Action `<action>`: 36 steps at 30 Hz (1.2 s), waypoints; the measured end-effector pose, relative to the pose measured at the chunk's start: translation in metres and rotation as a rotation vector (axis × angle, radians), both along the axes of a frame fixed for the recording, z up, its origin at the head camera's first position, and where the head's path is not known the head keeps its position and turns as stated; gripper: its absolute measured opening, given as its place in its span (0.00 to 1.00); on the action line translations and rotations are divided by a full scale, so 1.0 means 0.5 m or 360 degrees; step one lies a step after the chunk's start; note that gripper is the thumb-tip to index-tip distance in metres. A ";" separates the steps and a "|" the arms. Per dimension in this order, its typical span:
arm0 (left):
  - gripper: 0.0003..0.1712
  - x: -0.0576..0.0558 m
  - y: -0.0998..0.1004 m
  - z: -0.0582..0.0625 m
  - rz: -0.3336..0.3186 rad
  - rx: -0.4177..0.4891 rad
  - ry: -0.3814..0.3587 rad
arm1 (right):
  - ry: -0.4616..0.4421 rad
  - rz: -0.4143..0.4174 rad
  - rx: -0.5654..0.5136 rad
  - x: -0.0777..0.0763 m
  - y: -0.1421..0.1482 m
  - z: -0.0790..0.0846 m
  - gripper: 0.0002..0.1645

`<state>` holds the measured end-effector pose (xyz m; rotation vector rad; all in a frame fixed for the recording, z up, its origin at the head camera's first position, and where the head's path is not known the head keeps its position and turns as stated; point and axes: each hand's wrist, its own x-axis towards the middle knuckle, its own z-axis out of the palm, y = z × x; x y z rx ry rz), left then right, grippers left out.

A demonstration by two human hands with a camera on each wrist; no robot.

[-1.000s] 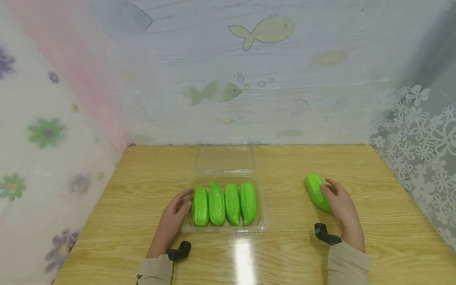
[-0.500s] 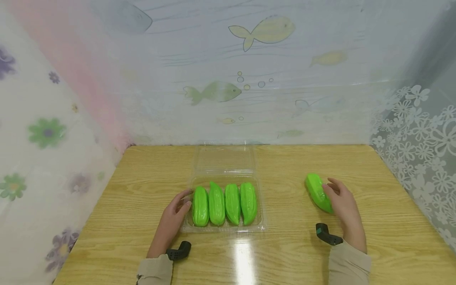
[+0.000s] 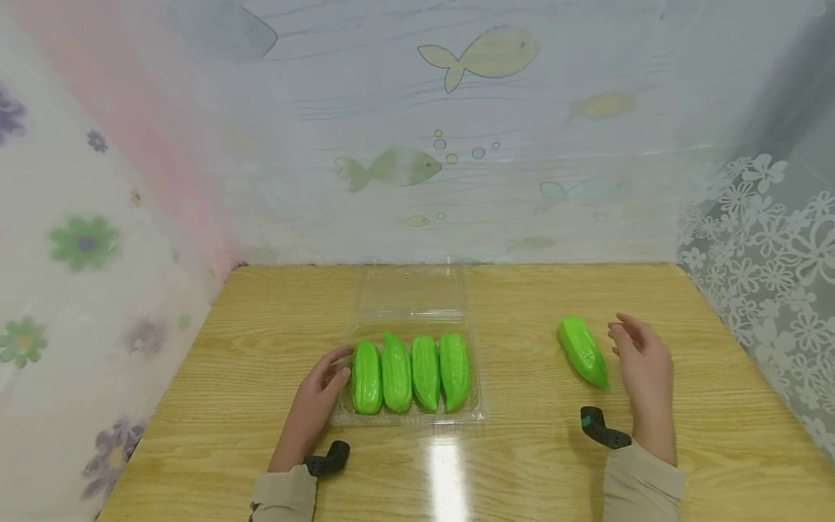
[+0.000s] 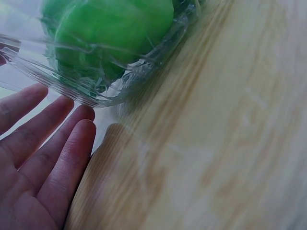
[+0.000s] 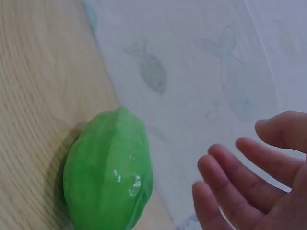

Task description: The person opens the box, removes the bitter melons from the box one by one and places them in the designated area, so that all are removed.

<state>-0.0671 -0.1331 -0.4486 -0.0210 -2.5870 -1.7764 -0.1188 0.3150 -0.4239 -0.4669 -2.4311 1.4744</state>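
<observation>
Several bright green, ribbed toy gourds (image 3: 396, 373) lie side by side in a clear plastic clamshell box (image 3: 479, 406) with its lid (image 3: 412, 288) folded back. My left hand (image 3: 320, 391) is at the box's left side. In the left wrist view its fingers (image 4: 72, 148) are nearly straight, their tips right at the box's lower edge. One more green gourd (image 3: 583, 353) lies on the table at right, its pointed end toward me. Just right of it, my right hand (image 3: 642, 370) holds nothing. The right wrist view shows its fingers (image 5: 230, 187) loosely bent, apart from the gourd.
The wood-grain table (image 3: 522, 464) ends at the back against a wall covering (image 3: 587, 232) printed with fish. A flower-patterned covering (image 3: 85, 304) stands at left, a lacy one (image 3: 776, 275) at right. Each wrist carries a black camera mount (image 3: 603, 429).
My right hand has let go of the single gourd and moved a little to the right of it. The gourd stays on the table. My left hand and the box have not moved.
</observation>
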 end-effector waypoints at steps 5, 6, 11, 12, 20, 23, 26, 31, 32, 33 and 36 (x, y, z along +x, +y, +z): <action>0.23 -0.003 -0.002 -0.005 0.0002 0.0027 -0.0001 | 0.0069 0.0010 -0.0030 0.008 -0.014 0.020 0.28; 0.23 -0.003 -0.001 -0.005 0.0008 0.0031 -0.0005 | 0.0076 0.0022 -0.0041 0.008 -0.016 0.023 0.27; 0.23 -0.006 -0.001 -0.005 0.0018 0.0029 -0.0015 | 0.0108 0.0126 -0.0071 0.010 -0.023 0.033 0.24; 0.23 -0.006 -0.001 -0.005 0.0019 0.0029 -0.0013 | 0.0109 0.0153 -0.0067 0.011 -0.024 0.034 0.24; 0.23 -0.004 -0.001 -0.004 0.0015 0.0025 -0.0006 | 0.0096 0.0285 -0.0054 0.015 -0.036 0.049 0.26; 0.23 -0.004 -0.001 -0.003 0.0014 0.0026 -0.0004 | 0.0125 0.0318 -0.0060 0.017 -0.049 0.057 0.26; 0.23 -0.004 -0.001 -0.003 0.0013 0.0027 -0.0005 | 0.0160 0.0363 -0.0087 0.016 -0.058 0.062 0.26; 0.23 -0.005 -0.001 -0.004 0.0014 0.0028 -0.0008 | 0.0210 0.0446 -0.0106 0.012 -0.074 0.063 0.25; 0.23 -0.005 -0.001 -0.005 0.0015 0.0028 -0.0010 | 0.0216 0.0464 -0.0106 0.011 -0.078 0.064 0.25; 0.23 -0.005 -0.001 -0.005 0.0016 0.0030 -0.0011 | 0.0218 0.0486 -0.0104 0.009 -0.082 0.064 0.25; 0.23 -0.005 -0.001 -0.005 0.0016 0.0032 -0.0014 | 0.0200 0.0548 -0.0088 0.007 -0.095 0.065 0.25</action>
